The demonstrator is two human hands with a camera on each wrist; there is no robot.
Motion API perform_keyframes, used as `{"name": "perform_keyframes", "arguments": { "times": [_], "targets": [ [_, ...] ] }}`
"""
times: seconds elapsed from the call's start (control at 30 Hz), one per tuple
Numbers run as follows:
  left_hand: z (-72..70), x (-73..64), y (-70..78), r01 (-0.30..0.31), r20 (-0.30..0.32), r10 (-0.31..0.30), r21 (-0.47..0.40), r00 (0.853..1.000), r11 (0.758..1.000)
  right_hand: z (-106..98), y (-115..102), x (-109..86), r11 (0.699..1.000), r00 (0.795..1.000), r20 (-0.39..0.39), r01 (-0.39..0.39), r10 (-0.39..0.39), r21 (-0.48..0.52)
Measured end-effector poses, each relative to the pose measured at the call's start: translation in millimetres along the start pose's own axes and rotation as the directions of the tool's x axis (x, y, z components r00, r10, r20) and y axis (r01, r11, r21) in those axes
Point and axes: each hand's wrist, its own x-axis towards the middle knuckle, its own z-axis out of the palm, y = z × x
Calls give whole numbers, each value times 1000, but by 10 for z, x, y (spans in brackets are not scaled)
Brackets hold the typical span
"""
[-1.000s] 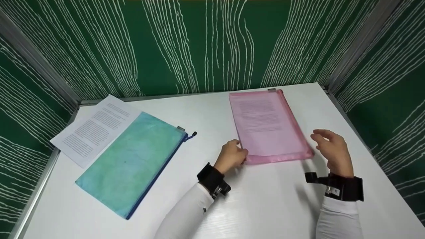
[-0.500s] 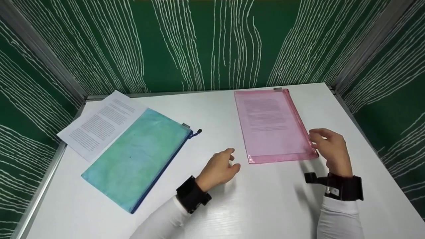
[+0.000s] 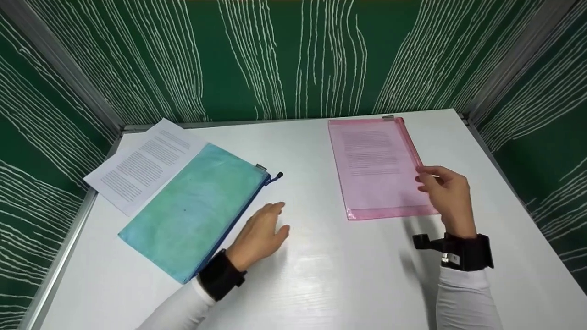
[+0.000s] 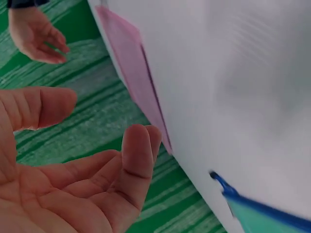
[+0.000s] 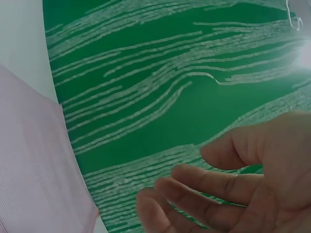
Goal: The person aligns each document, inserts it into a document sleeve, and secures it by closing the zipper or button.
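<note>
Paper, pink pouch: printed lines too small to read.

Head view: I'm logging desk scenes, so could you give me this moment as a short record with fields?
Surface: white table
Pink pouch: flat, printed page inside
Green pouch: flat, left of the pink one
Loose sheet: at the green pouch's far side; whether it runs underneath is unclear
Left hand: near the green pouch, holding nothing
Right hand: at the pink pouch's right edge; contact unclear
</note>
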Motion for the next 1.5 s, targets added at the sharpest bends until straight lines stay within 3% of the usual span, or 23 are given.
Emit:
{"name": "perform_keyframes", "arguments": {
  "times": [0.13, 0.3, 0.43, 0.57, 0.73, 0.93, 1.13, 1.3, 1.5],
  "targets": [
    [-144, -85, -235, 24, -85, -19, 59, 996, 998, 267, -78, -19, 993, 993, 8, 115, -115, 8],
    [-330, -183, -534, 55, -177, -33, 116, 984, 992, 658, -194, -33, 968, 966, 63, 250, -250, 7],
    [-460, -270, -777, 74, -211, -43, 143, 977, 987, 925, -333, -62, 943, 936, 115, 333, -332, 14],
    [-590, -328, -1045, 111, -235, -71, 162, 969, 981, 1133, -620, -166, 924, 911, 156, 379, -382, 50],
    [-790, -359, -1418, 185, -282, -129, 180, 951, 966, 1470, -673, -134, 897, 872, 215, 436, -440, 67],
    [-955, -398, -1839, 273, -341, -205, 163, 918, 948, 1856, -683, -77, 882, 836, 303, 469, -457, 35],
    [-1039, -420, -2135, 350, -362, -267, 188, 893, 918, 2183, -740, -63, 868, 813, 342, 497, -471, 14],
    [-1083, -407, -2289, 430, -358, -338, 221, 871, 875, 2438, -788, -58, 865, 790, 412, 502, -453, -12],
    [-1083, -383, -2368, 520, -300, -442, 275, 845, 808, 2720, -785, 2, 862, 785, 493, 491, -375, -124]
  ]
}}
